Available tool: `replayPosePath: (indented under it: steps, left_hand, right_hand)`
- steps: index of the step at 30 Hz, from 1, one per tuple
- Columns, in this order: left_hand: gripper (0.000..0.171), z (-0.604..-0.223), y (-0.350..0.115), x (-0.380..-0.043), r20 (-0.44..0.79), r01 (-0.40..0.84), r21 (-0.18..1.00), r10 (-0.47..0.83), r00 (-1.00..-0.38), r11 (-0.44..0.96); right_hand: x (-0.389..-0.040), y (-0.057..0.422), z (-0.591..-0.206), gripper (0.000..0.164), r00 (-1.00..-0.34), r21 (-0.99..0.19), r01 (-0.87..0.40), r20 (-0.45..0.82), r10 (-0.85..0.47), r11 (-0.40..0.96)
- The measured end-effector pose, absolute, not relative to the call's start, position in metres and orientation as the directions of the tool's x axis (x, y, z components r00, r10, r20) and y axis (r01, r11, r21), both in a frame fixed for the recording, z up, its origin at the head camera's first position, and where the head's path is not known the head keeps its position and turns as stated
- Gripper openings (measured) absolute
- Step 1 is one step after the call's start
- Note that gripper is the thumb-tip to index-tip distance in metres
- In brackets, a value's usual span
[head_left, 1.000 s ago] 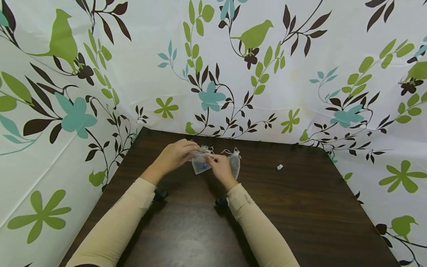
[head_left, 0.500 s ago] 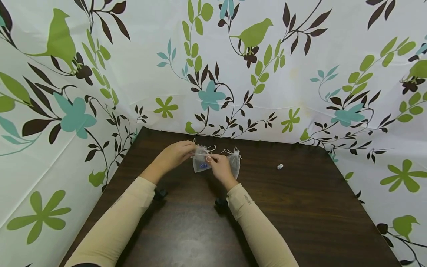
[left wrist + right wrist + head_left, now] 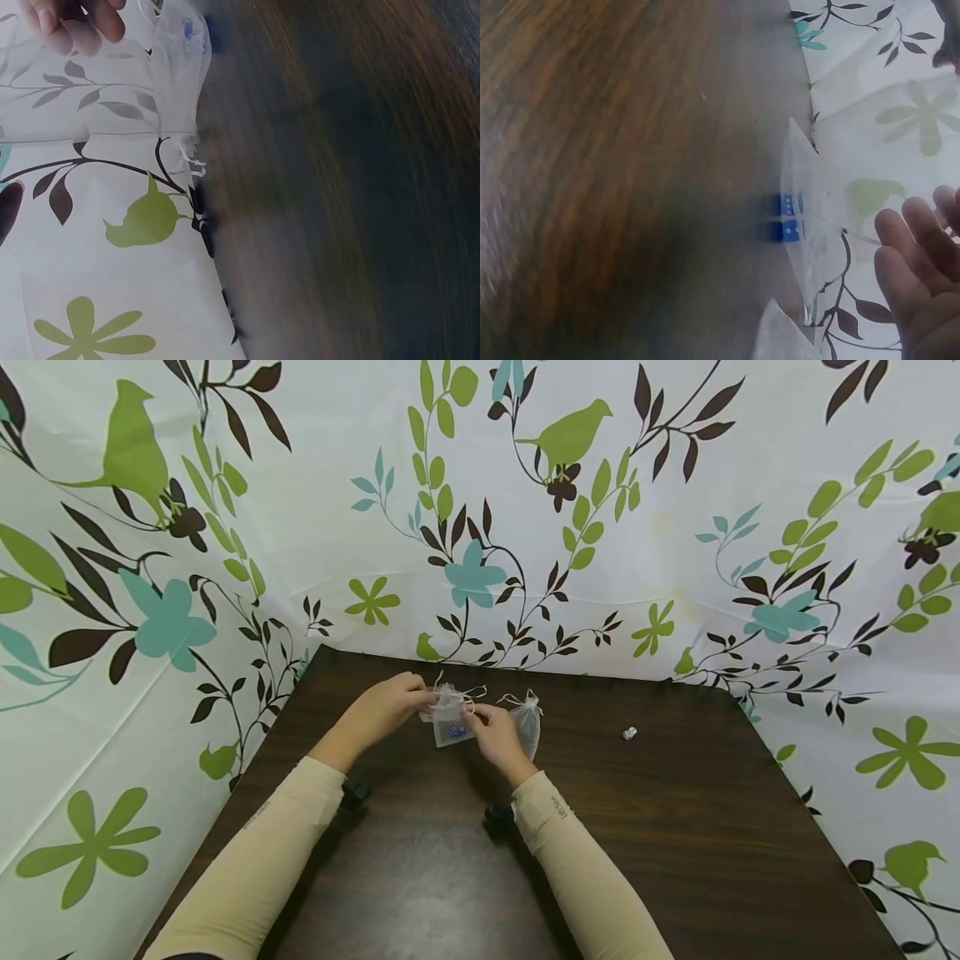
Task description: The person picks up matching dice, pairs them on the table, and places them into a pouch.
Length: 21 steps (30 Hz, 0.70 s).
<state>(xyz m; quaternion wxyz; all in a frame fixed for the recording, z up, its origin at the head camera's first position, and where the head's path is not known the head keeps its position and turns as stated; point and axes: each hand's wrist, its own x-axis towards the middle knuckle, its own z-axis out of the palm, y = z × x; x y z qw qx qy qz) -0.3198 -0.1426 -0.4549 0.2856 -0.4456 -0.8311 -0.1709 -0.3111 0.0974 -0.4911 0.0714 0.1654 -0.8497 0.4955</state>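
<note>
A sheer white drawstring pouch (image 3: 452,737) with blue dice (image 3: 790,217) inside stands between the hands near the table's back edge. My left hand (image 3: 386,708) pinches at the left side of the pouch's gathered top. At its right side, the right hand (image 3: 493,732) pinches the drawstring, thumb against fingers. The right wrist view shows fingertips (image 3: 895,229) right at the cord. In the left wrist view, sheer fabric (image 3: 105,90) spreads across the fingers of the right hand, while only a dark fingertip (image 3: 9,206) of the left hand shows.
A second sheer pouch (image 3: 529,727), its neck drawn together, lies just right of the right hand. Farther right a small white speckled object (image 3: 629,734) sits on the dark wooden table (image 3: 675,827). A patterned cloth (image 3: 555,527) hangs behind the table.
My left hand has drawn slightly leftward, away from the pouch's middle, uncovering more of its gathered top. The right hand stays almost in place.
</note>
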Motion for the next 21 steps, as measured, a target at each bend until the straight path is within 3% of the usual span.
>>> replayPosePath:
  steps: [6, 10, 16, 21]
  left_hand:
    - [0.023, -0.452, -0.145, -0.32, 0.643, 0.834, -0.029, 0.649, -0.406, 0.55]
    - [0.025, -0.45, -0.15, -0.322, 0.667, 0.831, -0.025, 0.628, -0.4, 0.555]
    - [0.024, -0.449, -0.158, -0.325, 0.683, 0.825, -0.006, 0.605, -0.41, 0.565]
    - [0.021, -0.454, -0.164, -0.324, 0.687, 0.8, -0.003, 0.583, -0.434, 0.6]
  right_hand:
    - [-0.312, 0.115, -0.48, 0.023, -0.947, -0.856, -0.314, 0.252, -0.199, 0.411]
    - [-0.319, 0.143, -0.471, 0.023, -0.955, -0.81, -0.296, 0.26, -0.143, 0.506]
    - [-0.336, 0.209, -0.468, 0.025, -0.96, -0.668, -0.206, 0.28, -0.016, 0.715]
    - [-0.345, 0.263, -0.469, 0.033, -0.978, -0.456, 0.044, 0.161, 0.132, 0.889]
